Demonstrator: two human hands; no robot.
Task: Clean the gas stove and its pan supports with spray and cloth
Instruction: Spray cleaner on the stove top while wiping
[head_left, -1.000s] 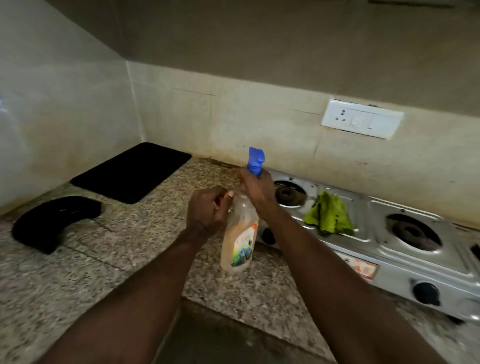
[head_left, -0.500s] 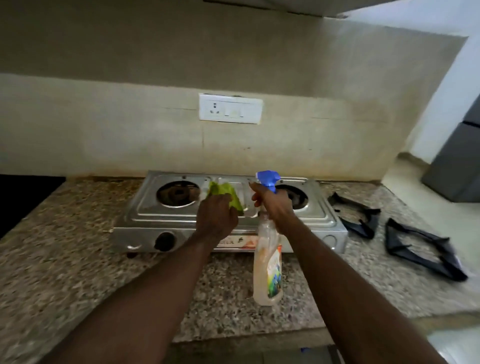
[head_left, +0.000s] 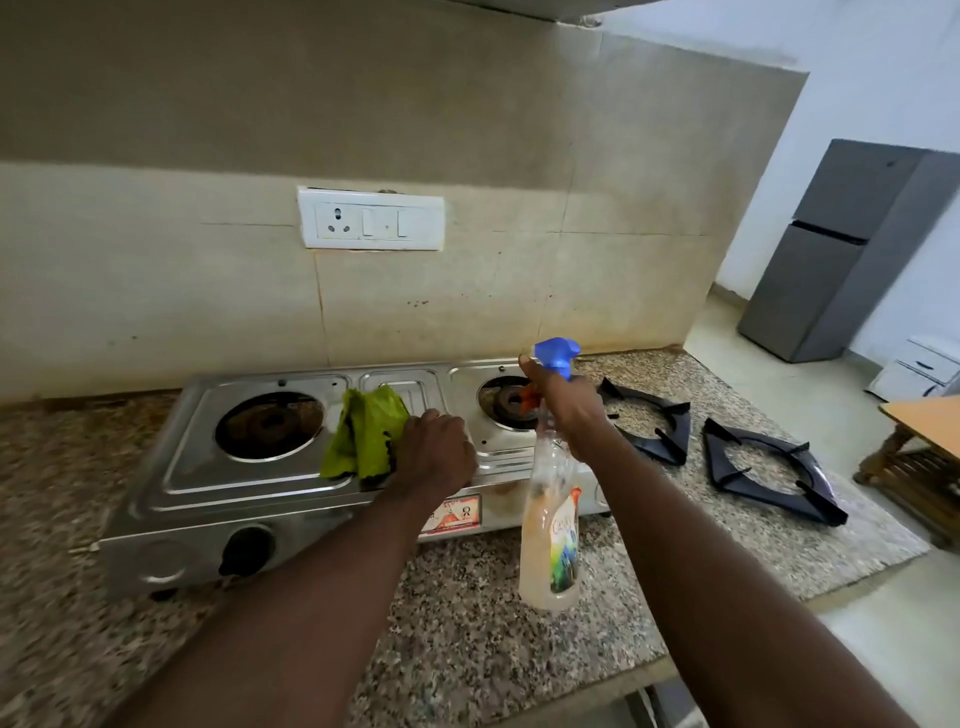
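Since both pan supports lie off the stove and each hand is loaded, we enter the step in hand as the opening of the stove-top clean, with spray to go on and the wipe to follow. Item, left hand (head_left: 434, 452): fingers curled on the right edge of the green cloth (head_left: 363, 439), which lies bunched on the gas stove (head_left: 182, 467), just right of the left burner (head_left: 270, 427). Item, right hand (head_left: 569, 413): wrapped round the neck of the spray bottle (head_left: 551, 540), forefinger up by the blue trigger head (head_left: 557, 352); the bottle hangs upright in the air before the stove's right half, its base clear of the countertop (head_left: 483, 623). Item, near pan support (head_left: 681, 423) and far pan support (head_left: 716, 457): black, flat on the countertop right of the stove, side by side and apart. Next move, as we judge it: aim the nozzle down at the steel, squeeze, then draw the cloth across. Obstructions: the cloth itself covers part of the surface to be sprayed and would need lifting or shifting first; the right burner (head_left: 506, 402), partly hidden behind the right hand, and the front knob (head_left: 247, 551) call for wiping around. Surroundings: socket plate (head_left: 371, 218) on the wall, grey fridge (head_left: 826, 260), wooden table (head_left: 930, 415) at far right.
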